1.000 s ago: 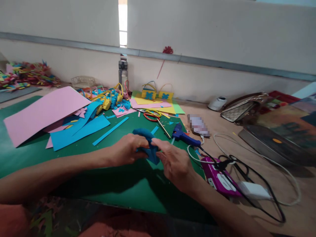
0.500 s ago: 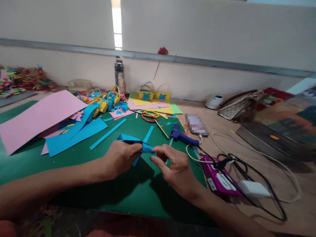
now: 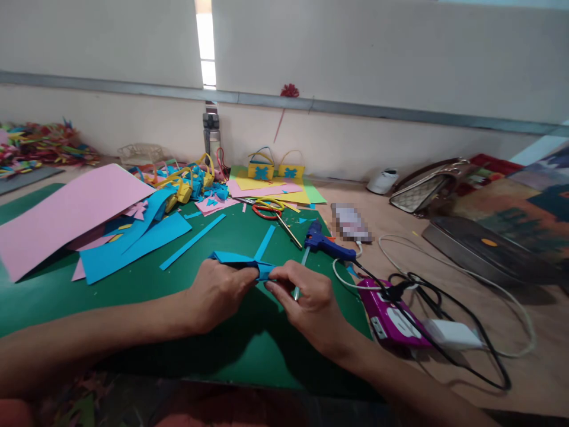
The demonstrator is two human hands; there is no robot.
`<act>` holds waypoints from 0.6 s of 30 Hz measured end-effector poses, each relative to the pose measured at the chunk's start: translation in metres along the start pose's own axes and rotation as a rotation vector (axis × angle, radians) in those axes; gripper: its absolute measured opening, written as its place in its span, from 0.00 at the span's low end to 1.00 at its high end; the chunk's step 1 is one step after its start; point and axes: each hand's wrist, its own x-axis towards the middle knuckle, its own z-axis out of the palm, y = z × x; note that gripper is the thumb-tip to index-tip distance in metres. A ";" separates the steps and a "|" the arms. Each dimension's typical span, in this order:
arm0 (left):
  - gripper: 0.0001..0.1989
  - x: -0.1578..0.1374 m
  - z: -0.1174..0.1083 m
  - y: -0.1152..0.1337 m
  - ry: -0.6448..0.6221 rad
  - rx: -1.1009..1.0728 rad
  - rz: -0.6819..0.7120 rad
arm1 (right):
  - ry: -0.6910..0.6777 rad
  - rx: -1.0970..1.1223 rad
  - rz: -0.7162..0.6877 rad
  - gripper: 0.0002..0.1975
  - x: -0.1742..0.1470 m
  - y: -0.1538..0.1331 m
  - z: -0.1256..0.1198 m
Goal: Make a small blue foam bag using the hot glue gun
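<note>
Left hand, head view: the left hand (image 3: 222,292) grips the near side of a blue folded piece (image 3: 240,258), thumb laid toward its right end; the fingers beneath are hidden.
Right hand: the right hand (image 3: 313,305) pinches the right end of the same piece between thumb and forefinger, its other fingers curled in.
Blue folded piece: it spans the gap between the hands, held above the green mat (image 3: 48,299), its long edge roughly level.
What has just changed: a second ago the piece stands tilted up with a flap hanging below the hands; now it is turned nearly edge-on, and the right fingertips have moved to its end.
Meaning for the work: the change suggests attention at that right end, perhaps pressing or lining up a fold; the small detail is too blurred to tell.
Blue strip: a narrow blue strip (image 3: 265,240) lies just beyond the hands; whether it touches the piece cannot be told.
Glue gun: the blue glue gun (image 3: 329,244) rests beyond the right hand, touched by neither.
Blue sheet: a cut blue sheet (image 3: 137,250) lies beyond the left forearm.
Yellow bags: two small yellow bags (image 3: 261,172) stand well beyond both hands.
</note>
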 end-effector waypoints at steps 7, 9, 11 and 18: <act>0.15 0.000 0.000 -0.001 0.016 0.013 0.002 | 0.027 -0.016 -0.060 0.08 0.000 0.000 -0.004; 0.15 -0.001 0.000 -0.003 -0.004 0.021 -0.024 | 0.069 -0.023 -0.036 0.08 0.000 -0.001 -0.009; 0.15 -0.001 0.001 -0.005 -0.010 0.020 -0.044 | 0.086 -0.037 -0.017 0.09 0.000 -0.001 -0.014; 0.13 0.002 0.003 -0.006 0.016 -0.044 -0.052 | 0.057 -0.059 -0.112 0.08 -0.003 0.003 -0.009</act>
